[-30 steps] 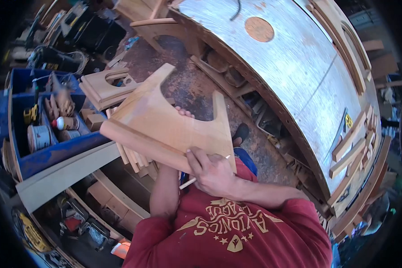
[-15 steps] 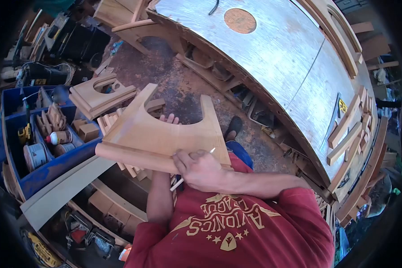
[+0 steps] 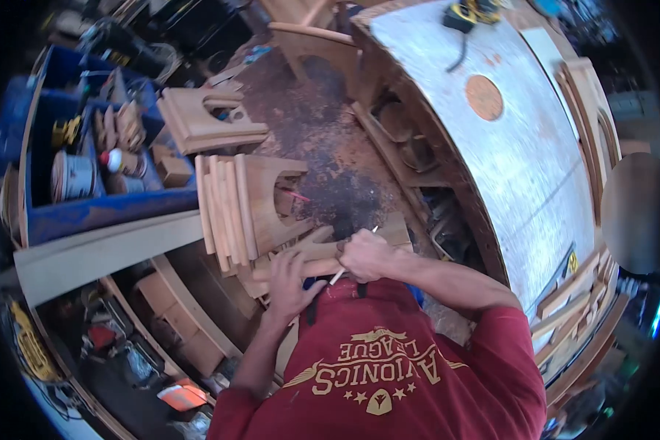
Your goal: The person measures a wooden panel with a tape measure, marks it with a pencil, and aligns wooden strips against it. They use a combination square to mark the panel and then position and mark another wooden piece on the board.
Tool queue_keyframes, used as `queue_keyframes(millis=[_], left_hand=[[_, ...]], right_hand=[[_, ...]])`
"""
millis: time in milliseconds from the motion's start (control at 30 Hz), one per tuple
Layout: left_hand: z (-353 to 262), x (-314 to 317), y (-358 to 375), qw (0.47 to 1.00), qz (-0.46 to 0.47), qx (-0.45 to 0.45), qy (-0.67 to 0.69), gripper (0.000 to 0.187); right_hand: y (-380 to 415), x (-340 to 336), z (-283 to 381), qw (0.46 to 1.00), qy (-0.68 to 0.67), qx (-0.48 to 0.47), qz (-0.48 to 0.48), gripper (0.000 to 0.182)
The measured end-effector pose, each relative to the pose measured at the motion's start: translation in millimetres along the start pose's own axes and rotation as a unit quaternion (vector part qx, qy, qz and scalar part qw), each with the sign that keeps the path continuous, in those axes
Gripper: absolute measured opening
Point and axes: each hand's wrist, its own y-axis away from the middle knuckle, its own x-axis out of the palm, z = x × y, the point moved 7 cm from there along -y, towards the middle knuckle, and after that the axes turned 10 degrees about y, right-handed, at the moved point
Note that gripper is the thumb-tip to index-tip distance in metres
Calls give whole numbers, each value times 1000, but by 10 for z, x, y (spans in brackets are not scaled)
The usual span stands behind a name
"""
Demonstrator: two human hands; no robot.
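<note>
My right hand (image 3: 370,255) is closed with a pale pencil (image 3: 336,277) running through it, its pointed end out past the knuckles. It rests at a cut wooden panel with a rounded rail (image 3: 319,268), now low before my lap and seen nearly edge-on. At the rail's left part is my left hand (image 3: 289,284), its fingers stretched over the wood and thumb apart. Just beyond stands a row of similar wooden panels (image 3: 253,213) with rounded edges and curved cut-outs. Part of the held panel is hidden by my hands.
A blue tool box (image 3: 103,220) with cans, a bottle and wood blocks is at the left. Another stack of cut panels (image 3: 211,125) lies beyond. On the right, a large board (image 3: 521,154) carries a tape measure (image 3: 473,13) and wood strips (image 3: 576,293).
The wooden panel has swung down from a flat, raised position towards my lap. My left hand has come from beneath it to its near side. The view has shifted.
</note>
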Motion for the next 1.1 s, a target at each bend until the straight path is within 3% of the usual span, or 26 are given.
queue_keyframes(millis=[67, 133, 233, 333, 367, 433, 467, 500, 600, 633, 667, 800, 933, 967, 1100], left_hand=[[165, 314, 58, 998, 53, -25, 25, 55], [510, 776, 300, 977, 154, -111, 101, 57], [723, 954, 414, 960, 128, -202, 149, 49], [1016, 1076, 407, 944, 95, -274, 159, 42], [1158, 1102, 391, 937, 78, -300, 160, 40], [1493, 1200, 333, 922, 53, -351, 153, 40], [1672, 1261, 319, 913, 43, -376, 150, 39], [1836, 1270, 251, 915, -16, -360, 181, 40], [2430, 1466, 194, 895, -58, -414, 157, 41], [2645, 1544, 164, 893, -71, -416, 156, 41], [2878, 1596, 146, 891, -84, -419, 153, 42], [3450, 1559, 173, 846, -62, -513, 133, 44], [3747, 1496, 302, 817, -78, -557, 129, 46], [3797, 1444, 336, 827, -113, -527, 159, 47], [3799, 1435, 501, 831, -85, -540, 98, 46]], right_hand=[[-167, 143, 31, 997, 24, -53, 55, 21], [-321, 147, -31, 984, 53, -92, 141, 27], [-541, 152, -160, 978, 85, -74, 174, 25], [-694, -366, -281, 985, 90, -2, 147, 25], [-707, -243, -453, 993, 77, 44, 72, 35], [-569, -671, -634, 979, 35, 191, 60, 49], [-447, -774, -700, 980, 1, 194, -50, 58], [-314, -789, -766, 971, -13, 231, -67, 57], [175, -451, -879, 950, -59, 302, -56, 49], [400, -151, -919, 933, -54, 354, 32, 42], [617, 107, -931, 929, -88, 359, 35, 37], [1379, 680, -753, 875, -144, 453, 93, 35], [1730, 947, -609, 842, -165, 508, 82, 30], [1750, 960, -623, 838, -172, 512, 76, 28], [1689, 917, -699, 834, -177, 517, 73, 27]])
